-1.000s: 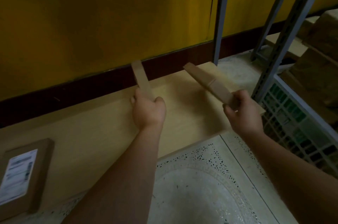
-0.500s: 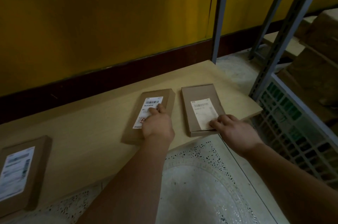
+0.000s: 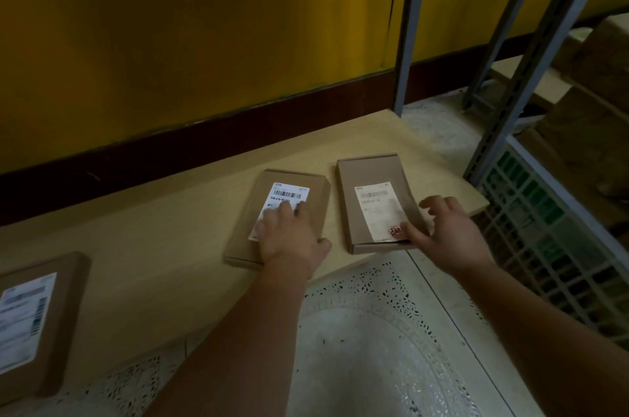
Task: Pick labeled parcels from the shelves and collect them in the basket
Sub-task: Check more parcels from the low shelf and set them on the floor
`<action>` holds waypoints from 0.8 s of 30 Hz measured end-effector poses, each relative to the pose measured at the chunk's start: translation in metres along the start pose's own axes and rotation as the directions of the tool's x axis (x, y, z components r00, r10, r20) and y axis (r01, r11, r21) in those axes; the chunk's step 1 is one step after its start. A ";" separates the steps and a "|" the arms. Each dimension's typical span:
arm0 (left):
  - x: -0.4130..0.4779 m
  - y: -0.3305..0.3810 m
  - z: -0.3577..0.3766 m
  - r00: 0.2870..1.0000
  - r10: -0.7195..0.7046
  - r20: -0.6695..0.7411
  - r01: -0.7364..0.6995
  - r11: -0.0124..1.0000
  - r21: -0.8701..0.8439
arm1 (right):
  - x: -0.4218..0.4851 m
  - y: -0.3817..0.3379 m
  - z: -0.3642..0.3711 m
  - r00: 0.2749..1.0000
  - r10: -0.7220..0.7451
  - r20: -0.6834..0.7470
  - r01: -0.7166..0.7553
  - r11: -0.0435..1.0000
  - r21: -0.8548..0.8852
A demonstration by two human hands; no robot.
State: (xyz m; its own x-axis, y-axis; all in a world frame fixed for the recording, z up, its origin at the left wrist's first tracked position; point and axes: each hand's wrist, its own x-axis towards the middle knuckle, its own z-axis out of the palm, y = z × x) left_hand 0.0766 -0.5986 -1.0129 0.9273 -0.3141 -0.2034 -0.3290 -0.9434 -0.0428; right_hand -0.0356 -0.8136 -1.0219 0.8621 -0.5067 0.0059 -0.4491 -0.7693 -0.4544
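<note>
Parcels (image 3: 289,178) label-up, long axes toward wall (image 3: 204,42), left hand (image 3: 289,243) flat atop, right hand (image 3: 449,232) loosely spread

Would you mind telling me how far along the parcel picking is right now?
Done: nothing that shows; the basket shows only its wall, not its inside. In hand: the left hand rests on the label of the middle parcel, and the right hand touches the near corner of the right parcel; both lie flat on the shelf. Left: lifting those two, plus the left parcel, into the basket.
</note>
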 end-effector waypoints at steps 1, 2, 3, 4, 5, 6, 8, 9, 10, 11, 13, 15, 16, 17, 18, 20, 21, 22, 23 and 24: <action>0.002 -0.006 0.003 1.000 -0.021 0.014 0.022 1.000 -0.021 | 0.001 -0.002 -0.001 0.995 0.092 0.027 -0.094 0.994 0.062; 0.002 -0.011 0.004 0.998 -0.052 0.044 0.054 0.997 -0.052 | 0.001 -0.003 -0.001 0.985 0.157 0.068 -0.164 0.980 0.113; 0.003 -0.015 0.004 0.994 -0.080 0.080 0.087 0.992 -0.091 | 0.001 -0.004 -0.001 0.976 0.191 0.100 -0.204 0.969 0.141; 0.003 -0.017 0.004 0.989 -0.099 0.111 0.113 0.986 -0.126 | 0.001 -0.004 -0.001 0.969 0.209 0.128 -0.228 0.961 0.155; 0.003 -0.018 0.004 0.985 -0.108 0.132 0.127 0.981 -0.150 | 0.002 -0.005 -0.001 0.963 0.226 0.149 -0.250 0.953 0.171; 0.003 -0.018 0.004 0.984 -0.112 0.137 0.134 0.978 -0.159 | 0.002 -0.006 -0.001 0.955 0.248 0.162 -0.277 0.942 0.190; 0.004 -0.019 0.004 0.983 -0.140 0.119 0.157 0.976 -0.149 | 0.005 -0.006 0.001 0.933 0.301 0.195 -0.344 0.907 0.245; 0.005 -0.020 0.004 0.981 -0.163 0.107 0.177 0.974 -0.140 | 0.007 -0.006 0.002 0.916 0.327 0.230 -0.386 0.875 0.293; 0.007 -0.021 0.005 0.978 -0.181 0.100 0.193 0.973 -0.125 | 0.008 -0.006 0.002 0.895 0.347 0.282 -0.433 0.828 0.356; 0.007 -0.023 0.006 0.977 -0.189 0.100 0.199 0.974 -0.103 | 0.009 -0.006 0.002 0.873 0.355 0.336 -0.475 0.776 0.416; 0.007 -0.025 0.006 0.979 -0.179 0.103 0.187 0.979 -0.080 | 0.010 -0.003 0.001 0.841 0.355 0.408 -0.530 0.690 0.493; 0.007 -0.029 0.003 0.979 -0.190 0.072 0.199 0.969 -0.146 | 0.011 0.000 -0.001 0.817 0.358 0.452 -0.570 0.618 0.542; 0.008 -0.033 0.001 0.971 -0.233 0.053 0.239 0.949 -0.204 | 0.011 0.001 -0.002 0.808 0.355 0.471 -0.586 0.579 0.568; 0.009 -0.039 0.000 0.952 -0.302 0.044 0.302 0.913 -0.273 | 0.011 0.003 -0.004 0.797 0.351 0.492 -0.602 0.536 0.592; 0.012 -0.048 0.000 0.921 -0.384 0.060 0.379 0.855 -0.355 | 0.011 0.004 -0.005 0.786 0.347 0.512 -0.617 0.493 0.613; 0.016 -0.065 0.003 0.852 -0.500 0.154 0.506 0.712 -0.488 | 0.010 0.005 -0.007 0.767 0.333 0.548 -0.641 0.433 0.634; 0.017 -0.072 0.005 0.837 -0.512 0.194 0.533 0.680 -0.503 | 0.010 0.006 -0.008 0.761 0.323 0.562 -0.648 0.420 0.635; 0.018 -0.077 0.006 0.835 -0.506 0.217 0.540 0.676 -0.502 | 0.010 0.005 -0.009 0.756 0.312 0.575 -0.653 0.416 0.633; 0.019 -0.080 0.007 0.841 -0.493 0.222 0.532 0.680 -0.505 | 0.009 0.004 -0.009 0.753 0.302 0.585 -0.656 0.416 0.630; 0.019 -0.081 0.006 0.848 -0.480 0.223 0.520 0.678 -0.519 | 0.009 0.003 -0.009 0.753 0.292 0.591 -0.656 0.418 0.629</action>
State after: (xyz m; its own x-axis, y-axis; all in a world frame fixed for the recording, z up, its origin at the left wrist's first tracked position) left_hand 0.1200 -0.5272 -1.0190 0.9050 0.2102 -0.3699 0.3519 -0.8585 0.3730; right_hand -0.0316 -0.8237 -1.0147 0.6564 -0.3758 -0.6541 -0.6051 0.2555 -0.7540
